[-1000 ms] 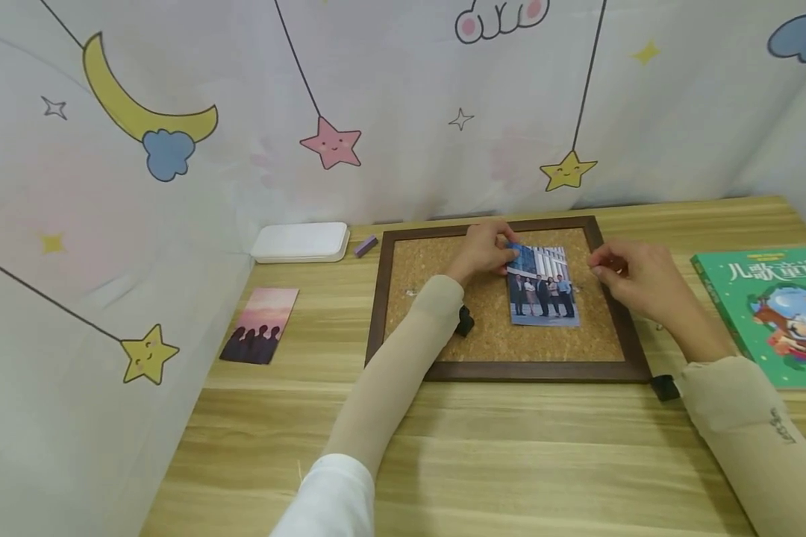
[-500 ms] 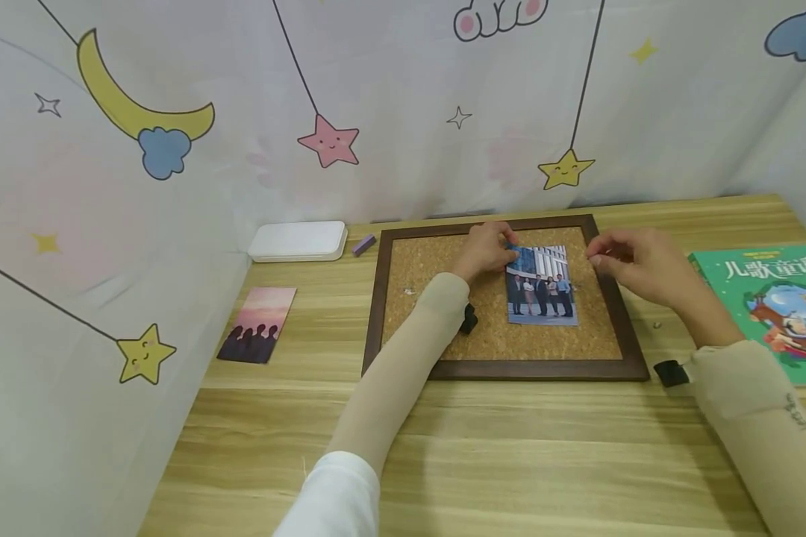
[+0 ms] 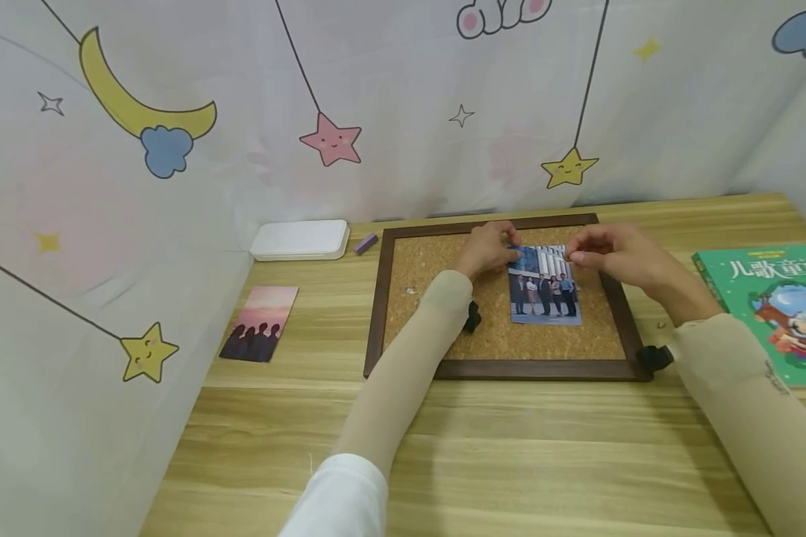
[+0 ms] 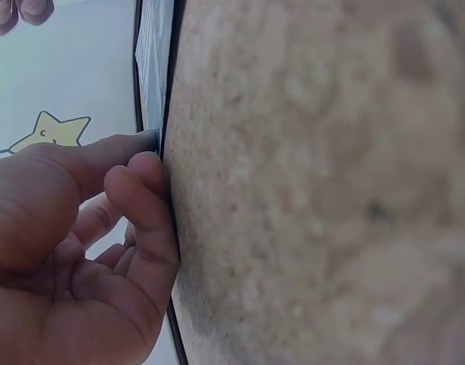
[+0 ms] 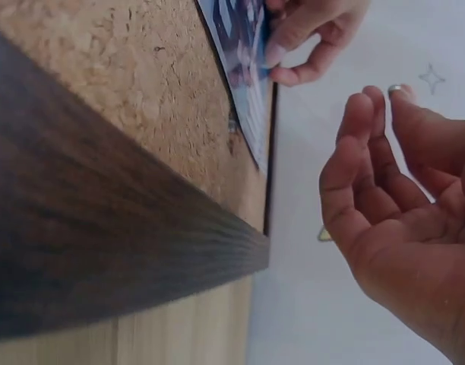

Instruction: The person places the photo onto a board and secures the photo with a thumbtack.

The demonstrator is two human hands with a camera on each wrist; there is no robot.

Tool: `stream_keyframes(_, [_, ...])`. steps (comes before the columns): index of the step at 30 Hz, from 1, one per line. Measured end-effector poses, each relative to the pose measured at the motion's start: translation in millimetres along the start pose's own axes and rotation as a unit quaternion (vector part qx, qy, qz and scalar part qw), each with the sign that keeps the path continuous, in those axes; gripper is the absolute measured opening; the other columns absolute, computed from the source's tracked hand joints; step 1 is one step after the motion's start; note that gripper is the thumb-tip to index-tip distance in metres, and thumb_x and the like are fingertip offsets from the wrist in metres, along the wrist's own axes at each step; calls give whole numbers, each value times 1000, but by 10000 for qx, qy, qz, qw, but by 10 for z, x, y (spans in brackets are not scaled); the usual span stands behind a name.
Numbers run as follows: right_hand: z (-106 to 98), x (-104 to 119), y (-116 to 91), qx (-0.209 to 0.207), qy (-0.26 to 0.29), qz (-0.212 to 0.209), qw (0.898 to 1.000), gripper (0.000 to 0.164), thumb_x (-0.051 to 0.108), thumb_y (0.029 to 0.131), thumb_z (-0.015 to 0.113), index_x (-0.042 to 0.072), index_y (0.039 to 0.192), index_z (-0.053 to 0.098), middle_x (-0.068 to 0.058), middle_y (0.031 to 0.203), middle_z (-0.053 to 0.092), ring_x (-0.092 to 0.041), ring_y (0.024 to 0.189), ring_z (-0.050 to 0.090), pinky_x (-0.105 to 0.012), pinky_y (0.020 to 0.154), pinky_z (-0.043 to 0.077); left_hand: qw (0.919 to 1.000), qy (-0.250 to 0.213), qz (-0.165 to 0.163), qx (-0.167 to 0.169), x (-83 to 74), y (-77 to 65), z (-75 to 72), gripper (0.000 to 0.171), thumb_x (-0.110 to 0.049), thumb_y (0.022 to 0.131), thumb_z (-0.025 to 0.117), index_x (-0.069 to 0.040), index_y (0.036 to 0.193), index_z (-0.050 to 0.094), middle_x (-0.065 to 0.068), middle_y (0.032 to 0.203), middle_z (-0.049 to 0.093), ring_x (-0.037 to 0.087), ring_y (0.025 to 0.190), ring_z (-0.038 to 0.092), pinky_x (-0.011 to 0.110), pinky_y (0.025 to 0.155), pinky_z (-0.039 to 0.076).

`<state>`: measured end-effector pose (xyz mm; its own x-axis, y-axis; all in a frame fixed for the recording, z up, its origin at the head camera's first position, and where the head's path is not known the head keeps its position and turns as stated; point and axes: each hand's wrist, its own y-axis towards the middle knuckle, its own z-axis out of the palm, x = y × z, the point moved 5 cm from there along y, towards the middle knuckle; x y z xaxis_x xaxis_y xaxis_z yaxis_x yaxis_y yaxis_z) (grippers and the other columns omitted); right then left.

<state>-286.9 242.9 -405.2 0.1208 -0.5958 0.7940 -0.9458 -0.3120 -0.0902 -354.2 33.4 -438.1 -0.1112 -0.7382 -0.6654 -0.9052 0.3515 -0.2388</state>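
In the head view, a photo of several people in front of a building lies on the framed corkboard. My left hand holds its upper left corner with thumb and fingertips; the left wrist view shows that hand right against the cork. My right hand is over the photo's upper right corner. Between its thumb and fingertip it pinches a tiny silvery thumbtack, mostly hidden by the fingers. The right wrist view shows the photo's corner beside the wooden frame.
Left of the board lies a pink sunset picture with silhouettes. A white case and a small purple block are at the back left. A green children's book lies at the right. Small clear bits show on the cork.
My right hand has moved left, from beside the board's right frame to over the photo's upper right corner. My left hand stays on the upper left corner, and the photo keeps its place.
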Motion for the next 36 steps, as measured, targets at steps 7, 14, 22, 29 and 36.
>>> stream_keyframes(7, [69,-95,223,312,634,371,9968,19,13,112,55,-2,121,65,-1,102,71,-16,93,69,-32,81,59,9998,-121,-94,89,-8,-5,6,13,-18,104,73,-14,114,66,6,116,69,11,67,58,22,63,48])
stream_keyframes(14, [111,-151,349,301,1103,571,9918,17,8,111,54,-4,120,63,2,96,71,-13,87,69,-30,79,61,9998,133,-79,108,-29,0,9,14,-20,104,73,-16,115,66,6,120,70,10,69,59,20,63,48])
stream_keyframes(22, [185,-186,479,247,1145,774,9901,17,10,110,57,-2,120,63,6,90,68,-12,83,63,-30,71,51,9999,74,-85,35,1,16,-2,14,-19,103,74,-16,115,67,7,121,70,11,69,58,20,62,47])
stream_keyframes(29, [204,-162,583,355,504,845,9945,19,12,107,63,-2,120,68,4,90,63,-18,86,55,-32,70,47,10000,5,-72,37,9,15,0,13,-19,103,74,-16,114,67,6,123,71,10,67,58,21,63,47])
stream_keyframes(36, [253,-109,681,355,-32,880,9955,18,9,103,66,-3,114,71,-6,98,65,-23,92,56,-33,76,45,9997,-196,-146,18,15,5,-2,13,-18,103,75,-16,113,67,7,130,69,10,69,59,20,63,48])
